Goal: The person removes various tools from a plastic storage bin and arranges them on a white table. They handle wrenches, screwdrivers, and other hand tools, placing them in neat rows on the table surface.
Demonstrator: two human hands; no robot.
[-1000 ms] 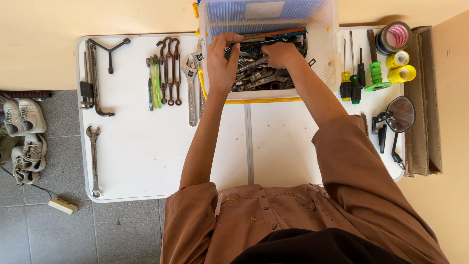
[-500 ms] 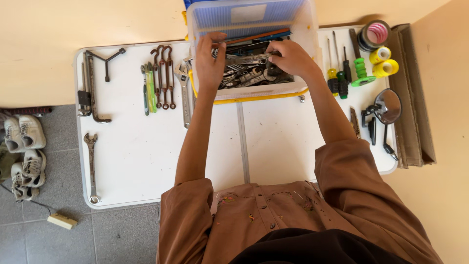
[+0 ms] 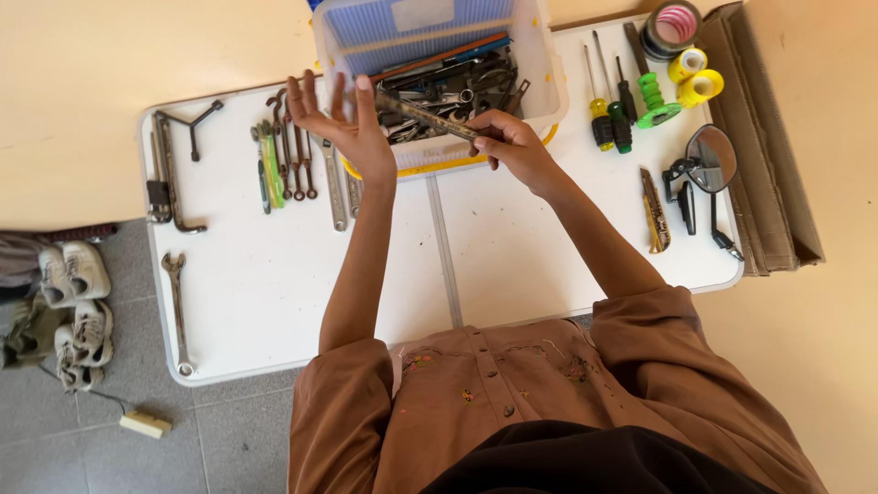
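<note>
Overhanging bin, wrench half-hidden

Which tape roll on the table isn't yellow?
The big dark roll with the pink core, at the far right corner. The two smaller rolls beside it are yellow.

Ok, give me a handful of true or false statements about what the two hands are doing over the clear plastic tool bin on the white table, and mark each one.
1. The right hand grips a long rusty metal tool. True.
2. The left hand is closed in a fist around a screwdriver. False: it is open, fingers spread, holding nothing, with the tool's far end at its fingertips.
3. The clear plastic bin holds a heap of metal tools. True.
4. The yellow utility knife lies inside the bin. False: it lies on the white folding table, to the person's right.
5. The rolls of tape sit at the table's left edge. False: they are at the far right corner.
</note>
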